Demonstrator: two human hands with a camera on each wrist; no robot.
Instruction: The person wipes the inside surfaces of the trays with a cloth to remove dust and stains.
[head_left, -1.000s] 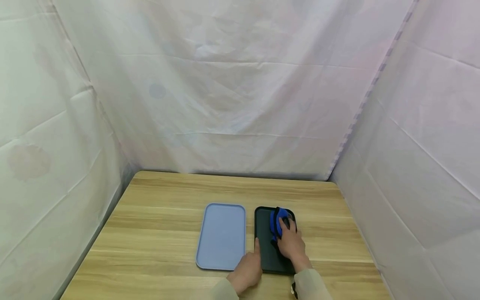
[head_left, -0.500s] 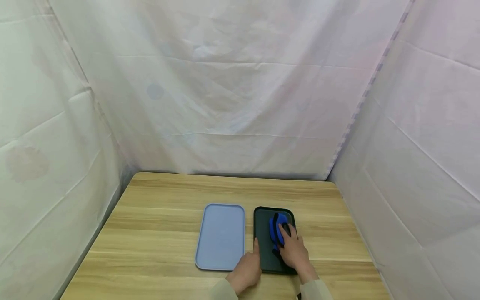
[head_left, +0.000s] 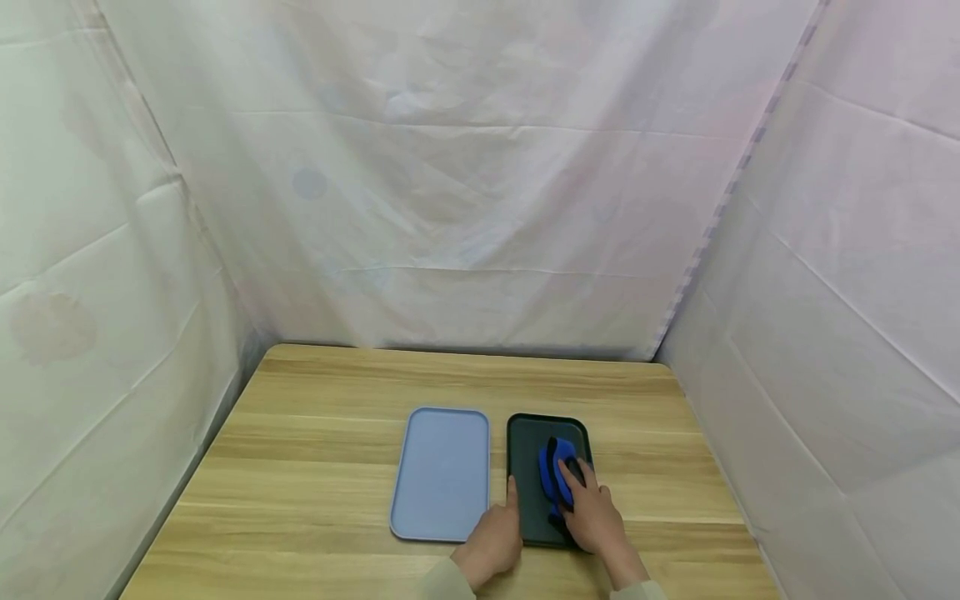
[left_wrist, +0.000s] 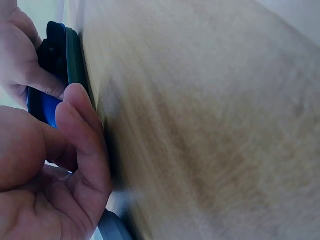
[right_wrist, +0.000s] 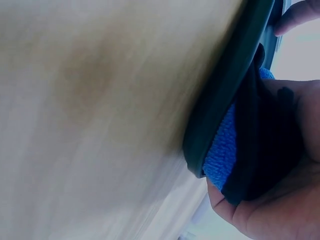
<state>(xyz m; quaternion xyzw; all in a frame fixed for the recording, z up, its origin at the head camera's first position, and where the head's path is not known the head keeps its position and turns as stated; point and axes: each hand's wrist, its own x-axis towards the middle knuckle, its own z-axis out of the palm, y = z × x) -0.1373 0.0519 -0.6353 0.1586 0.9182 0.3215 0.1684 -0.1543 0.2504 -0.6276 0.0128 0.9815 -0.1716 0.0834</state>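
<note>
My right hand (head_left: 594, 515) grips a blue fuzzy cleaning pad with black trim (head_left: 555, 475) on the dark green tray (head_left: 531, 450). In the right wrist view, fingers curve round the black part of the pad (right_wrist: 220, 152), and its blue pile lies against the tray's rim (right_wrist: 220, 95). My left hand (head_left: 495, 537) stays at the tray's left edge, one finger stretched forward along the rim and the others bent. In the left wrist view its fingertips (left_wrist: 75, 102) are right at the tray's side, with the pad and right hand beyond.
A light blue tray (head_left: 444, 467) lies just left of the dark one, its near right corner overlapped by my left hand. Both rest on a wood-grain table (head_left: 315, 467). White fabric walls (head_left: 480, 183) stand behind and at both sides.
My right hand has drawn the cleaning pad toward me along the right half of the dark tray. The left hand keeps its place on the tray's edge.
</note>
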